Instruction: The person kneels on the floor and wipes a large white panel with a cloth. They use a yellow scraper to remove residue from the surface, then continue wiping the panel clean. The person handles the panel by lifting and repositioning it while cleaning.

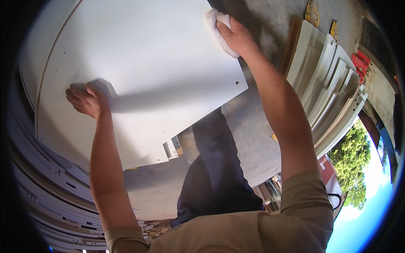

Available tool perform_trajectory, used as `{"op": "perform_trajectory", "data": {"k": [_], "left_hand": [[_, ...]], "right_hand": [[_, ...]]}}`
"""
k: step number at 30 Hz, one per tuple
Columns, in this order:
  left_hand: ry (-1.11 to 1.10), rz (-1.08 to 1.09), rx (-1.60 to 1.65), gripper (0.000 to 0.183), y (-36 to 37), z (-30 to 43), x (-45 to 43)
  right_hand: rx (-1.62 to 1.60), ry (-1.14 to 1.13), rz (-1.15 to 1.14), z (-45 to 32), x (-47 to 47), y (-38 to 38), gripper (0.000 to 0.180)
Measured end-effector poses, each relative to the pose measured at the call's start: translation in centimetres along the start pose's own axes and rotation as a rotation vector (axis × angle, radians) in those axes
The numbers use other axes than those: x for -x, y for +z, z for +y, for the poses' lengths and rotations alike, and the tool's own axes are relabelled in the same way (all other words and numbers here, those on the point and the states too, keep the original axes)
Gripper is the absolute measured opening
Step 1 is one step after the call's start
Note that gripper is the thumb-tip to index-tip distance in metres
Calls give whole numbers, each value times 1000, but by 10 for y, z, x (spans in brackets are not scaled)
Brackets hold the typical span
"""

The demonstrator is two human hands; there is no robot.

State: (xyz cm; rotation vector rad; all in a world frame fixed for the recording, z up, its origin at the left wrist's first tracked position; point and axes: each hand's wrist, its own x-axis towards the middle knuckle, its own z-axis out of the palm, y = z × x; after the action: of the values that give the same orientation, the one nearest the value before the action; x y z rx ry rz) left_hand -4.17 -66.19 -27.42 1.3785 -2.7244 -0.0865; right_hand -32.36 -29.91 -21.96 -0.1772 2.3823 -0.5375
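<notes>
A large white panel with small drilled holes spreads out before me, notched at its near edge. My right hand grips a white cloth at the panel's right edge, the fingers partly wrapped in it. On the left part of the panel rests my left hand, fingers slightly curled and no object visible in it. Its palm side is hidden, and its shadow falls on the white surface.
Several boards lean in a row at the right. Stacked panels with cut slots fill the left side. Red cylinders lie beyond the boards. Concrete floor shows around my legs, and yellow-edged objects stand at the top right.
</notes>
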Motion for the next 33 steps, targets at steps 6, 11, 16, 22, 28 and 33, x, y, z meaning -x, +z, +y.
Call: {"op": "perform_trajectory", "data": {"k": [6,11,16,22,28,33], "left_hand": [[-6,-14,34,62,3,10,-5],[-70,-38,68,68,-14,19,3],[-111,-93,152,68,-30,29,1],[-181,-8,340,61,-35,29,5],[-206,146,600,45,-35,23,17],[-243,291,668,40,-50,-9,73]], "right_hand": [[81,-479,460,-129,-144,-5,48],[446,-918,689,-170,-128,40,43],[507,-1255,-24,-167,12,106,54],[611,-1441,-321,-142,60,127,53],[618,-1236,100,-206,8,138,54],[539,-1112,296,-287,-60,164,45]]}}
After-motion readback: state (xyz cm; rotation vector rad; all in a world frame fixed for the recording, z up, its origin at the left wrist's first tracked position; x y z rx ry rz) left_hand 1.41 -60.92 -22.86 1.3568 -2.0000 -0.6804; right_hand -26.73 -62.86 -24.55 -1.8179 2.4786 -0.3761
